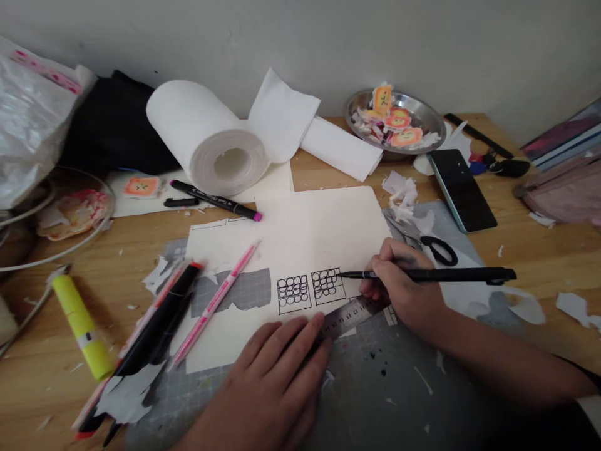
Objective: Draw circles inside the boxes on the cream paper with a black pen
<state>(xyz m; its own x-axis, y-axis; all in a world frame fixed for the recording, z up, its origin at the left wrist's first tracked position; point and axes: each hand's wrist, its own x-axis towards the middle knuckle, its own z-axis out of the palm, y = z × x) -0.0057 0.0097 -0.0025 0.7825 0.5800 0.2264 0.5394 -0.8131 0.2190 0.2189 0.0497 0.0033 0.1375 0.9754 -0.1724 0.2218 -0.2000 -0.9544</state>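
Wooden tabletop point(516, 250): gray gridded cutting mat point(375, 376), partly under your cream paper sheet point(323, 225). White paper roll point(201, 125) lies on its side beyond the sheet. Your left hand point(282, 369): fingers extended, slightly parted, laid over one end of the metal ruler point(350, 314), grasping nothing visible. Your right hand point(408, 294): fingers closed around the black pen point(460, 274); tip at the right-hand inked box point(327, 286). Ruler slants below both boxes. Left-hand box point(293, 294): rows of small circles, bottom strip blank.
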